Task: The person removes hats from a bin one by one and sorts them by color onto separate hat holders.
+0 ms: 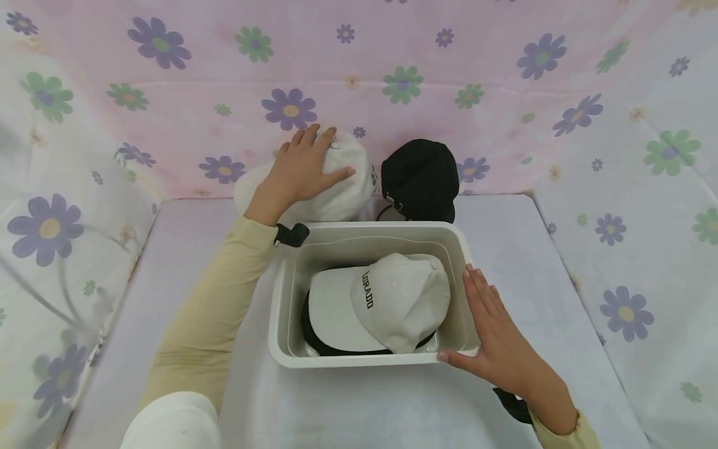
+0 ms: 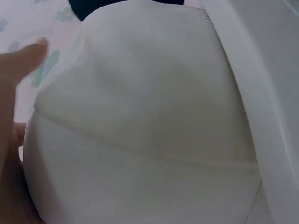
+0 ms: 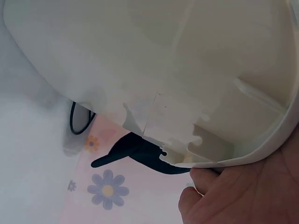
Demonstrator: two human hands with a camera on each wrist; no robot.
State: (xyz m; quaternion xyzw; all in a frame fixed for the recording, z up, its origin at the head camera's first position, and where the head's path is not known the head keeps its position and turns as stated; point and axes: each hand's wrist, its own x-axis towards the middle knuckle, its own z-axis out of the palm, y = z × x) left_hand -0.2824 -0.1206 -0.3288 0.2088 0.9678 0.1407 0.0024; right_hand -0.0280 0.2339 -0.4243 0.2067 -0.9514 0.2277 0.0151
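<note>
My left hand (image 1: 303, 163) lies over a white cap (image 1: 350, 181) behind the bin, fingers spread toward its far side and thumb held out. In the left wrist view the white cap (image 2: 140, 112) fills most of the picture, beside the bin's pale wall (image 2: 261, 93). My right hand (image 1: 502, 340) is at the right end of the white plastic bin (image 1: 370, 360), straight fingers along the side and thumb at the front corner. Inside the bin lies a white cap with dark lettering (image 1: 401, 299), its brim pointing left, on top of something black (image 1: 307, 324).
A black cap (image 1: 421, 178) stands behind the bin, right of the white one. Flower-printed cloth (image 1: 359, 62) walls the table (image 1: 359, 405) at the back and both sides. A white rounded thing (image 1: 171, 424) shows at the lower left, by my left sleeve.
</note>
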